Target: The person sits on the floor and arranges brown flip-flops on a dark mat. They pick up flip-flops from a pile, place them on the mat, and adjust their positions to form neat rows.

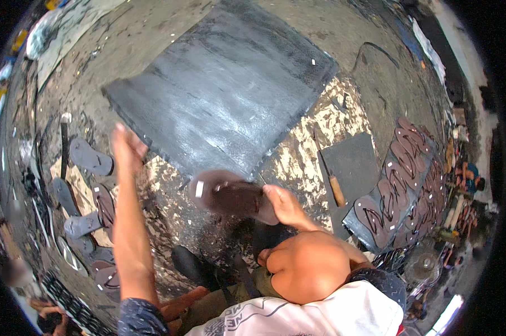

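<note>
My right hand (pixel 285 206) grips a dark brown flip-flop (pixel 226 194) by its right end, with the thumb on top. A white sticker marks the flip-flop's left end, and motion blurs it a little, so I cannot make out its strap clearly. It is held over the near corner of a large dark, shiny sheet (pixel 214 95) spread on the ground. My left hand (pixel 128 150) is apart from the flip-flop, beside the left edge of the sheet. Its fingers are stretched out, slightly smeared, and nothing shows in them.
Rows of brown flip-flops (pixel 401 185) lie at the right. A wooden-handled tool (pixel 337 191) rests by a flat grey piece (pixel 356 165). More loose footwear, including a grey flip-flop (pixel 91 157), is scattered at the left. A stained board (pixel 342 106) shows beside the sheet.
</note>
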Demonstrator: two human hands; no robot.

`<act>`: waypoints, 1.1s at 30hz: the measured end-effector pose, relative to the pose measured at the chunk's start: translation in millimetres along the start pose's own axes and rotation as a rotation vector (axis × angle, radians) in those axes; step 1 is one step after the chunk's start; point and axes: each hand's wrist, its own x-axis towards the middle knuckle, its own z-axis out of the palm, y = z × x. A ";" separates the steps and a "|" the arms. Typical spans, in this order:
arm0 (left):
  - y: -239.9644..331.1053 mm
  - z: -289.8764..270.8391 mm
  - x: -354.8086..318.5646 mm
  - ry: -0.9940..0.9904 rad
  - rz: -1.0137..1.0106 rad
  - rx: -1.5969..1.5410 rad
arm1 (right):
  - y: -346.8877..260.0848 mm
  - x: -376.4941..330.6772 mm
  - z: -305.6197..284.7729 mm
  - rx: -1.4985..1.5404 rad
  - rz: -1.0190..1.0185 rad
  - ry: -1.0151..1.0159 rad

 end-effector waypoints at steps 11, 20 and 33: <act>-160.6 60.7 -200.7 -0.083 0.039 0.493 | -52.6 71.5 -52.8 0.210 -0.204 0.233; -113.4 -53.9 -171.3 0.185 -0.139 0.110 | -92.3 115.8 -22.7 0.512 -0.383 0.123; -139.8 15.8 -177.9 0.097 0.844 1.500 | -71.3 168.6 28.6 0.914 -0.247 0.136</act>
